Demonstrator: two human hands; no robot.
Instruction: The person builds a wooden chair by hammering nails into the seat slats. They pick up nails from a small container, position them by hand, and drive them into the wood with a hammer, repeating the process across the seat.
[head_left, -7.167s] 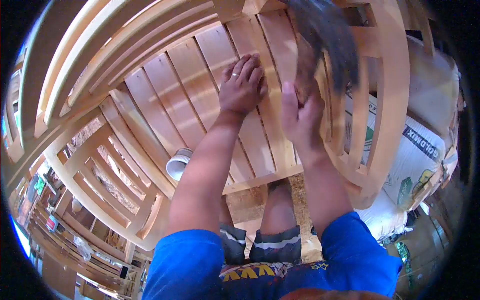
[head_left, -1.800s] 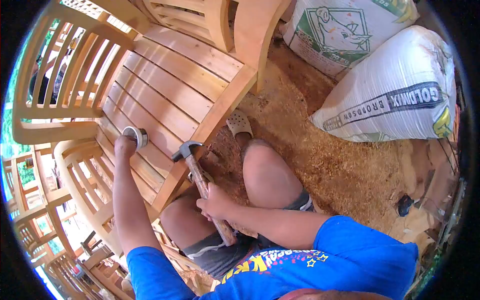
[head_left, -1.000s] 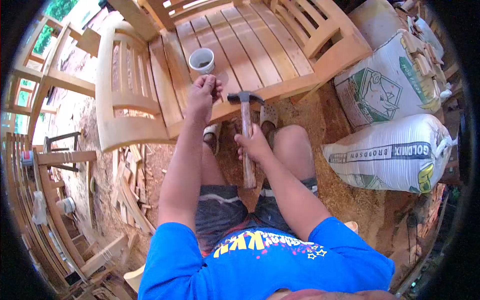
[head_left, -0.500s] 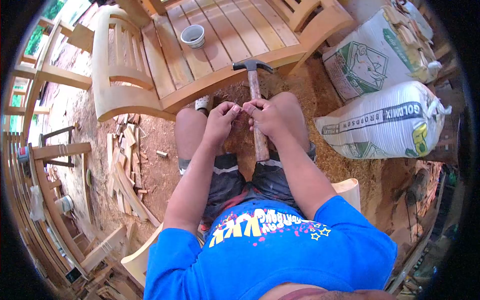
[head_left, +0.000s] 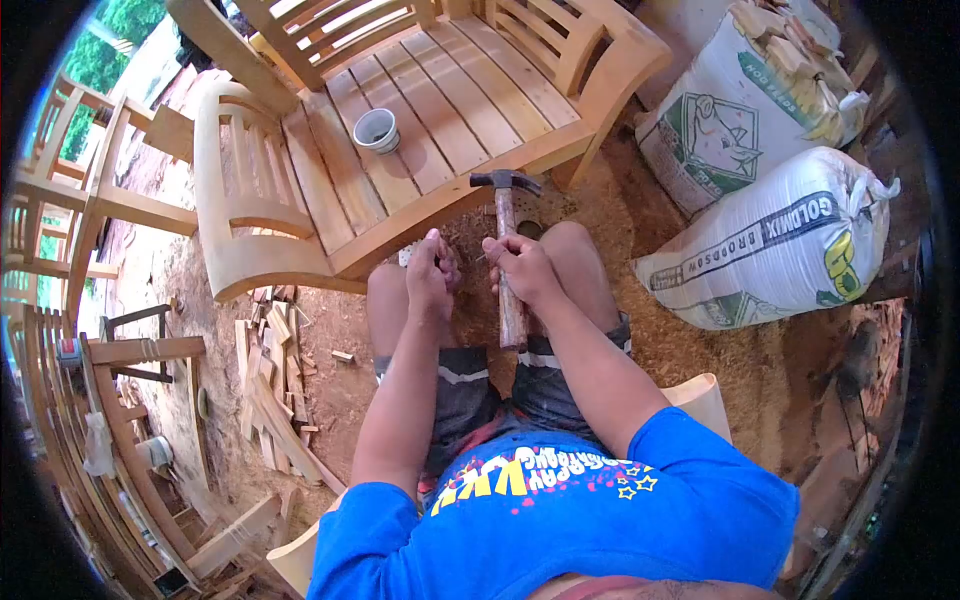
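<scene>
My right hand (head_left: 524, 268) is closed around the wooden handle of a claw hammer (head_left: 508, 215), whose dark metal head points away from me. Its thumb and forefinger also seem to pinch something thin, too small to make out. A short way to the left, my left hand (head_left: 432, 275) is curled closed above my knee; whatever its fingers hold, if anything, is hidden. Just beyond both hands stands a slatted wooden bench (head_left: 440, 130), and a small white cup (head_left: 377, 131) sits on its seat.
Two full white sacks, one upright (head_left: 735, 125) and one lying down (head_left: 770, 245), are at the right. Wood offcuts (head_left: 270, 375) lie piled on the dusty ground at the left. Wooden frames (head_left: 130, 350) stand along the far left.
My hands, which were together at the fingertips, have moved apart. The left hand has turned and curled. My right hand keeps the hammer. The view has shifted slightly.
</scene>
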